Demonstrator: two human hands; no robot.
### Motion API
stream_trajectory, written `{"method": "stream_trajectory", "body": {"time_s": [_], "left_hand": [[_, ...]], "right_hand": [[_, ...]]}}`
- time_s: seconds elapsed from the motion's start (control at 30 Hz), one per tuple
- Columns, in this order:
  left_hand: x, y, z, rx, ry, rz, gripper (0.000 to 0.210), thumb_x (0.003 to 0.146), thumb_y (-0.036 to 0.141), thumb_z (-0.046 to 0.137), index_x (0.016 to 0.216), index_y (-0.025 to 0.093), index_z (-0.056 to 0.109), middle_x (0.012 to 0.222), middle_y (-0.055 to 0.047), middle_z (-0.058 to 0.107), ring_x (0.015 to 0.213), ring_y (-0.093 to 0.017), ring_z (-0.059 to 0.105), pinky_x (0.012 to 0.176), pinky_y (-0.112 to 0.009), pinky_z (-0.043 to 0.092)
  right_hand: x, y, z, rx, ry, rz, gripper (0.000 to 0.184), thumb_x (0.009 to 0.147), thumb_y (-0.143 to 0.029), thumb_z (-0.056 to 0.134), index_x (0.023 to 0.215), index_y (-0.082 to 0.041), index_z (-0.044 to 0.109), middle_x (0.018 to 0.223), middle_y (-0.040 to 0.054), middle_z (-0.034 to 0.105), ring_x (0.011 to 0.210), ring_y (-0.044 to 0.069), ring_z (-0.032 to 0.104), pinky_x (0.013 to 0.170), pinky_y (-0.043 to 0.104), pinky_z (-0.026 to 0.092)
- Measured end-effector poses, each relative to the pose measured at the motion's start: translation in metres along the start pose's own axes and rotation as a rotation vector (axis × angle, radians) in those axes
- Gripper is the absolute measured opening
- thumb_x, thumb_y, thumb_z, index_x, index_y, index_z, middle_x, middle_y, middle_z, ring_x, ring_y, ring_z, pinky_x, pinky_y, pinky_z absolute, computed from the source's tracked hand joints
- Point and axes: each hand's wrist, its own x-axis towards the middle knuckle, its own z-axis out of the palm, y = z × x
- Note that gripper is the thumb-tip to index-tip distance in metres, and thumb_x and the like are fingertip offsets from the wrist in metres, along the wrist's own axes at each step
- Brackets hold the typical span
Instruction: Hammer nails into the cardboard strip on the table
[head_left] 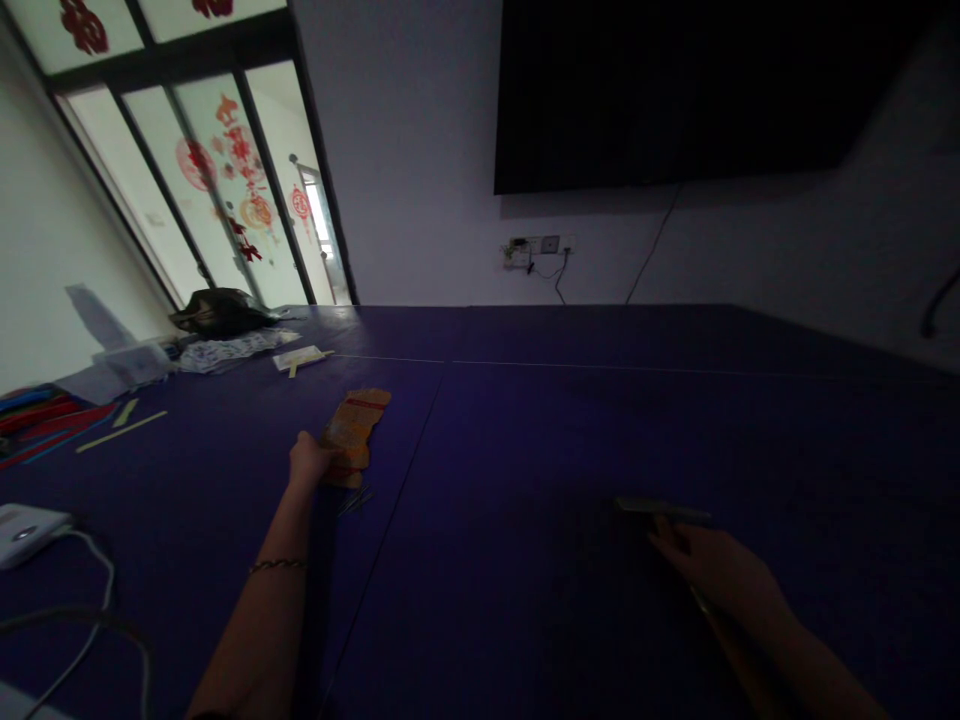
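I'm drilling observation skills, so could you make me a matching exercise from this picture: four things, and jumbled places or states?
1. Hammer
2. Cardboard piece
3. Dark bag
4. Black screen

A. Near the glass door
B. Touched by the left hand
C. Mounted on the wall
D. Gripped by the right hand

Pairs: 1-D, 2-B, 3-A, 4-C.

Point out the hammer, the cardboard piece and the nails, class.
Hammer (643, 507): head-camera view, on its metal head.
Cardboard piece (355, 432): head-camera view, middle of its printed face.
Nails (355, 500): head-camera view, middle of the loose bunch.
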Motion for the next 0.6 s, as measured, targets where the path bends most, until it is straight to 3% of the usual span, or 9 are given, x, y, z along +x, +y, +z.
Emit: {"method": "stream_trajectory", "body": {"time_s": [0.17, 0.33, 0.5, 0.6], "left_hand": [[-0.001, 0.004, -0.001, -0.109, 0.027, -0.056, 0.039, 0.049, 0.026, 0.074, 0.072, 0.017, 0.044, 0.085, -0.011, 0.063, 0.095, -0.034, 0.057, 0.064, -0.032, 0.048], [-0.006, 0.016, -0.004, -0.380, 0.021, -0.075, 0.039, 0.046, 0.026, 0.075, 0.068, 0.016, 0.044, 0.063, -0.001, 0.060, 0.071, -0.024, 0.062, 0.054, -0.027, 0.048], [-0.016, 0.038, -0.014, -0.719, 0.022, -0.062, 0.034, 0.057, 0.027, 0.070, 0.080, 0.015, 0.048, 0.066, 0.001, 0.059, 0.058, -0.016, 0.061, 0.051, -0.025, 0.049], [-0.028, 0.060, -0.022, -0.901, -0.019, -0.024, 0.034, 0.060, 0.023, 0.069, 0.088, 0.016, 0.051, 0.075, 0.000, 0.063, 0.062, -0.015, 0.063, 0.058, -0.027, 0.053]], "right_hand": [[-0.003, -0.005, -0.005, -0.030, -0.027, 0.005, 0.038, 0.081, -0.043, 0.038, 0.081, -0.017, 0.066, 0.084, 0.0128, 0.070, 0.079, 0.029, 0.066, 0.066, 0.036, 0.046], [-0.005, -0.008, -0.008, -0.054, -0.039, 0.007, 0.040, 0.083, -0.045, 0.036, 0.083, -0.018, 0.066, 0.084, 0.0125, 0.070, 0.080, 0.029, 0.066, 0.069, 0.038, 0.047], [-0.008, -0.009, -0.009, -0.073, -0.019, 0.029, 0.047, 0.083, -0.052, 0.032, 0.081, -0.018, 0.064, 0.086, 0.0137, 0.070, 0.082, 0.031, 0.066, 0.071, 0.040, 0.047], [-0.014, -0.014, -0.015, -0.120, 0.091, 0.056, 0.041, 0.083, -0.049, 0.034, 0.081, -0.018, 0.061, 0.076, 0.0137, 0.070, 0.075, 0.033, 0.067, 0.063, 0.040, 0.047]]}}
